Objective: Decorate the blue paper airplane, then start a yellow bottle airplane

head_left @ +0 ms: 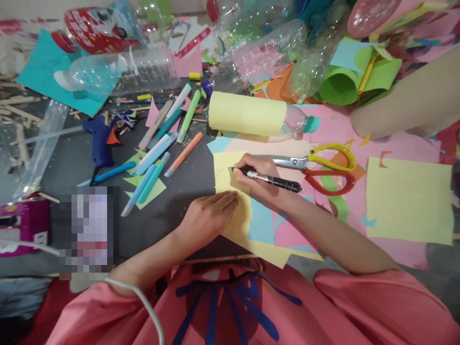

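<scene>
A black pen (276, 182) is pinched in my right hand (253, 172), its tip touching a yellow paper strip (230, 163) near a thin curved line. My left hand (212, 215) lies flat on the same strip, fingers stretched out and close together, holding nothing. Scissors (332, 165) with one yellow and one red handle lie just beyond my right hand, blades partly behind it. Above them rests a clear bottle with a teal cap (311, 124), wrapped in yellow paper (247, 115).
Several markers (185, 153) and a blue glue gun (99, 139) lie to the left. Plastic bottles (122, 72) line the back. A yellow sheet (409, 201) is at right. Another person's bare limb (406, 96) reaches in from the upper right. A white cable (143, 297) crosses my left arm.
</scene>
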Available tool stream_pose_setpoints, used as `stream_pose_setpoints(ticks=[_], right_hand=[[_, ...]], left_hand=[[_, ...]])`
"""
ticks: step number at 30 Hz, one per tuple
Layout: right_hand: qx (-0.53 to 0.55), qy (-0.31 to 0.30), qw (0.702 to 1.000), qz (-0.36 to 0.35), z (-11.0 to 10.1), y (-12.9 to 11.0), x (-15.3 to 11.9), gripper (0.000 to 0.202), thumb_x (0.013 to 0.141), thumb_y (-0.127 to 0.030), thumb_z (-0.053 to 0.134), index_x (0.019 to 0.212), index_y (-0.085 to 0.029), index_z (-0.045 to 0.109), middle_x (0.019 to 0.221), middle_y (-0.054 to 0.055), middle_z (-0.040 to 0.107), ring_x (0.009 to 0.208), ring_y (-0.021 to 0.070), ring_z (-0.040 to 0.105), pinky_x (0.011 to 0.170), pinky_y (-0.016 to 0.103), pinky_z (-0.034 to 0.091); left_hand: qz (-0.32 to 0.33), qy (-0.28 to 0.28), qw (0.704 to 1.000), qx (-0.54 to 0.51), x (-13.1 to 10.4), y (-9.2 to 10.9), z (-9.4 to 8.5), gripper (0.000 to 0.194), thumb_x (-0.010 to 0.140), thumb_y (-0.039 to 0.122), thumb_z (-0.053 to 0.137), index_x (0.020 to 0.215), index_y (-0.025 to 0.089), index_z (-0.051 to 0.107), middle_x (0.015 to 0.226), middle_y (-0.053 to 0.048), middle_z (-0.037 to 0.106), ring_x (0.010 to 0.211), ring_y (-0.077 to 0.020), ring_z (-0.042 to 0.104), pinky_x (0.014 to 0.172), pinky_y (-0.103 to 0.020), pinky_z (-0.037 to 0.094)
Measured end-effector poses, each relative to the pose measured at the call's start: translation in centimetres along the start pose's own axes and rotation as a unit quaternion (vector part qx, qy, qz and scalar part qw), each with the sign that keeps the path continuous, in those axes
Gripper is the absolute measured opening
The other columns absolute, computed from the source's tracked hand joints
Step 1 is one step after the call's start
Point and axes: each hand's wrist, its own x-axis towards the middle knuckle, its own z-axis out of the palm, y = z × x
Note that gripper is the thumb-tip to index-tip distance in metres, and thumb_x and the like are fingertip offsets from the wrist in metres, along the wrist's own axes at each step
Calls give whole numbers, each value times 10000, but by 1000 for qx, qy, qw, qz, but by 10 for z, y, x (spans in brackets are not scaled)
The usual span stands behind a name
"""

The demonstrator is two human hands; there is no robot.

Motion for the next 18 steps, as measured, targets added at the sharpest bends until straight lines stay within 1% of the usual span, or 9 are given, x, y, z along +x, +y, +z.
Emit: stream_pose_setpoints(ticks=[3, 5, 8, 11, 12, 14, 16, 18], right_hand=[[-9, -10, 1000, 17, 1, -2, 0, 159, 819, -268, 551, 673, -218, 510, 601, -42, 522, 566, 101, 435, 568, 268, 337], [-11, -5, 1000, 18, 0, 0, -1, 155, 805, -254, 560, 666, -219, 500, 594, -49, 518, 560, 100, 433, 560, 264, 333], [3, 26, 999, 27, -4, 7, -2, 180, 780, -233, 572, 637, -226, 463, 564, -59, 497, 539, 99, 437, 534, 254, 331], [20, 55, 998, 31, -9, 13, 1, 140, 777, -213, 575, 658, -226, 503, 582, -56, 519, 552, 104, 479, 548, 250, 366], [28, 64, 997, 30, -11, 14, 4, 113, 775, -208, 572, 674, -225, 524, 600, -51, 537, 562, 106, 496, 556, 252, 376], [52, 79, 995, 34, -14, 16, 9, 92, 777, -216, 570, 690, -225, 541, 612, -46, 561, 555, 107, 506, 551, 257, 378], [75, 79, 993, 38, -15, 16, 14, 156, 802, -262, 583, 659, -228, 529, 582, -47, 557, 524, 105, 492, 540, 264, 374], [82, 64, 994, 35, -15, 17, 16, 243, 823, -312, 609, 613, -226, 524, 550, -48, 540, 514, 105, 478, 550, 274, 381]], left_hand=[[-1, 13, 1000, 1, 1, 0, 1, 200, 954, 55, 528, 949, 125, 715, 1031, -18, 801, 921, -140, 764, 691, -247, 595], [-4, 13, 1000, 3, 2, 0, 2, 196, 956, 66, 529, 958, 137, 712, 1012, -9, 798, 898, -138, 758, 673, -252, 586], [-11, -6, 1000, 10, 4, -1, 4, 217, 954, 74, 521, 1059, 145, 698, 960, -10, 785, 841, -148, 742, 666, -272, 579], [-10, -23, 1000, 12, 5, -3, 8, 248, 935, 77, 530, 1124, 139, 677, 951, -31, 773, 833, -171, 734, 728, -303, 593], [-10, -25, 1000, 9, 5, -4, 9, 251, 924, 77, 541, 1127, 140, 676, 977, -42, 773, 864, -180, 737, 757, -311, 597], [-11, -23, 1000, -2, 5, -6, 11, 259, 898, 70, 563, 1120, 143, 676, 1087, -78, 765, 992, -212, 737, 835, -330, 601], [-10, -18, 1000, -16, 5, -8, 12, 278, 876, 57, 577, 1121, 141, 676, 1209, -122, 735, 1126, -252, 710, 915, -363, 594], [-9, -17, 999, -29, 4, -10, 12, 294, 862, 46, 582, 1127, 134, 675, 1268, -153, 709, 1197, -281, 684, 959, -393, 588]])
